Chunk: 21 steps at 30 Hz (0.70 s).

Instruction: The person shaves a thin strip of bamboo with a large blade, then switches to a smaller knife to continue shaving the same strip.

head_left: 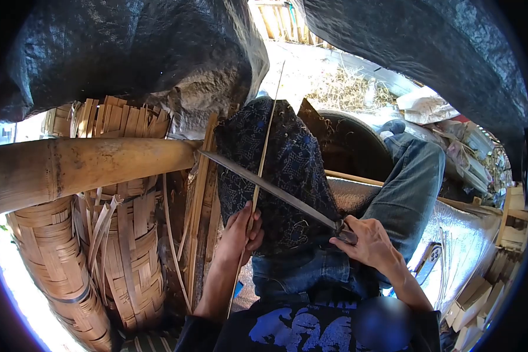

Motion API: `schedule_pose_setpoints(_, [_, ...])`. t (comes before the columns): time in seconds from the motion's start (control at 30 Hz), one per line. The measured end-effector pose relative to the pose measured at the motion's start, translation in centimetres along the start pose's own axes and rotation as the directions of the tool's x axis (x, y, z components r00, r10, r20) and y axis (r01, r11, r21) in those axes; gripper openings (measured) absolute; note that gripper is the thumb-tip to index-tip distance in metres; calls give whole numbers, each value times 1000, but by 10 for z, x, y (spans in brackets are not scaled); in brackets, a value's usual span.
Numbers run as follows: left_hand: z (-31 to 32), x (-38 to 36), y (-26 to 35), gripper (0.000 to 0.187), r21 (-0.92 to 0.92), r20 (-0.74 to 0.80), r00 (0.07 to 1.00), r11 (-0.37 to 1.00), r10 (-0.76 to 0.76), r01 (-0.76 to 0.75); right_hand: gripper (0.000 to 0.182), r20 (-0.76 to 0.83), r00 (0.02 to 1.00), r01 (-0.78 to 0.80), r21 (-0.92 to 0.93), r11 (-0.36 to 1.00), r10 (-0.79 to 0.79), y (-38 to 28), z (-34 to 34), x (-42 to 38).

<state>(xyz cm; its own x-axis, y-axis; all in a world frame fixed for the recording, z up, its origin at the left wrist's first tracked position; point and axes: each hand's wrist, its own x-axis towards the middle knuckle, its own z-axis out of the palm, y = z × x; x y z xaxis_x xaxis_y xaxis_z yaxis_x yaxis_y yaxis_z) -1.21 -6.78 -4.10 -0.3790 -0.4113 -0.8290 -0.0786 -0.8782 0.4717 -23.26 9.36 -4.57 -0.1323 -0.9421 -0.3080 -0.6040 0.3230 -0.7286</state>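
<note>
My left hand (239, 233) is closed round a thin bamboo strip (266, 141), which runs from beside my forearm up past my knee. In my right hand (365, 242) is the handle of a long knife (276, 190). Its blade points up and to the left and crosses the strip above my left hand; whether the two touch I cannot tell. The blade's tip lies close to the end of a thick bamboo pole (94, 164). Beneath the strip and blade, a dark patterned cloth (293, 158) covers my leg.
Woven bamboo baskets (58, 264) stand at the left, with upright slats (202, 217) beside them. A dark round tub (352, 144) is beyond my legs. At the right lie a phone (429, 262) and wood pieces (472, 299). Dark sheeting (129, 53) hangs overhead.
</note>
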Motion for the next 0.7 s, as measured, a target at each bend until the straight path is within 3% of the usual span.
schedule_pose_setpoints(0.07, [0,1,0,32,11,15,1000,1000,10,-10,29,137,987,-91,70,993,81,-1,-7,5])
schedule_pose_setpoints(0.17, [2,4,1,34,-7,28,999,1000,22,-22,27,160,984,-94,87,992,79,-1,-9,10])
schedule_pose_setpoints(0.3, [5,2,2,35,-21,-15,1000,1000,1,-1,28,94,995,-35,63,997,29,6,-1,7])
schedule_pose_setpoints(0.37, [6,3,1,34,2,-11,1000,1000,12,-12,27,73,997,17,-39,999,-14,10,-1,6])
schedule_pose_setpoints(0.47, [1,4,-4,33,46,-4,999,998,44,-44,28,139,990,13,-148,989,8,9,-6,7])
schedule_pose_setpoints(0.6, [-2,8,-13,37,58,-41,994,994,100,-98,33,170,985,7,-137,991,16,10,-11,10])
schedule_pose_setpoints(0.7, [1,5,-9,36,64,-8,994,992,107,-106,37,105,994,24,-29,999,-21,8,-8,17])
